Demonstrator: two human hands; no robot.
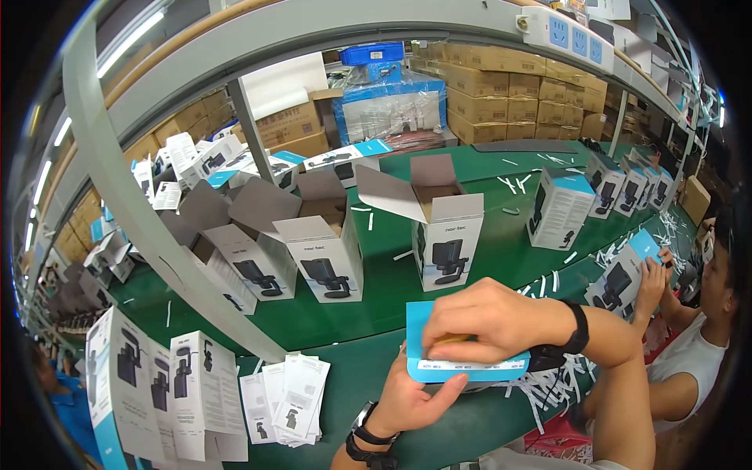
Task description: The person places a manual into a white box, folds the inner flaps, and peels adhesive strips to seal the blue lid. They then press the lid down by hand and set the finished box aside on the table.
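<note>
A carton with a blue flap is in front of me at the table's near edge; my arms and hands hide most of its body. My left hand grips its left near corner, thumb along the edge. Across the flap, my right hand has its fingers curled around a thin yellow object, mostly hidden in the grip. A white printed strip runs along the flap's near edge, just below the right fingers.
Open white boxes with microphone pictures stand on the green bench. Leaflets and unfolded boxes lie left. Closed boxes stand right, near a co-worker's hands. Paper strips litter the near right. A metal post crosses left.
</note>
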